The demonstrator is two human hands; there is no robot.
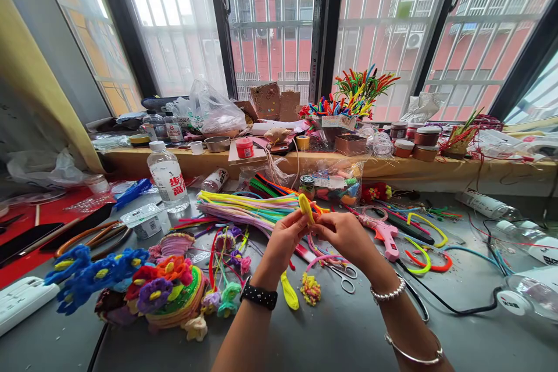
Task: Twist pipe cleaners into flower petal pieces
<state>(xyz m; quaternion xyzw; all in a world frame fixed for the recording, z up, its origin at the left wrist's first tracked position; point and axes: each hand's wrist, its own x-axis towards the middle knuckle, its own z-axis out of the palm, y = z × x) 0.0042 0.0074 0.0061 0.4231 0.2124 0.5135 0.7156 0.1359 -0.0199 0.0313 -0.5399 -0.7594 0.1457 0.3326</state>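
Both hands meet over the middle of the grey table around a yellow fuzzy petal-like piece (306, 207). My left hand (288, 233) pinches its lower left side, and my right hand (335, 232) closes on its lower right side. The piece points upward between the fingertips. Below the hands, a second yellow fuzzy piece (289, 292) lies on the table beside a small yellow and pink flower (310, 289). Scissors (347, 277) lie just under my right wrist. Behind my left hand spreads a bundle of pastel pipe cleaners (235, 209).
At the left are fuzzy flowers (100, 273) and an upright water bottle (169, 177). A pink glue gun (386, 235) with a black cord (453, 309) lies to the right, near several bottles. Jars and a pot of colourful stems (366, 93) line the sill (209, 163).
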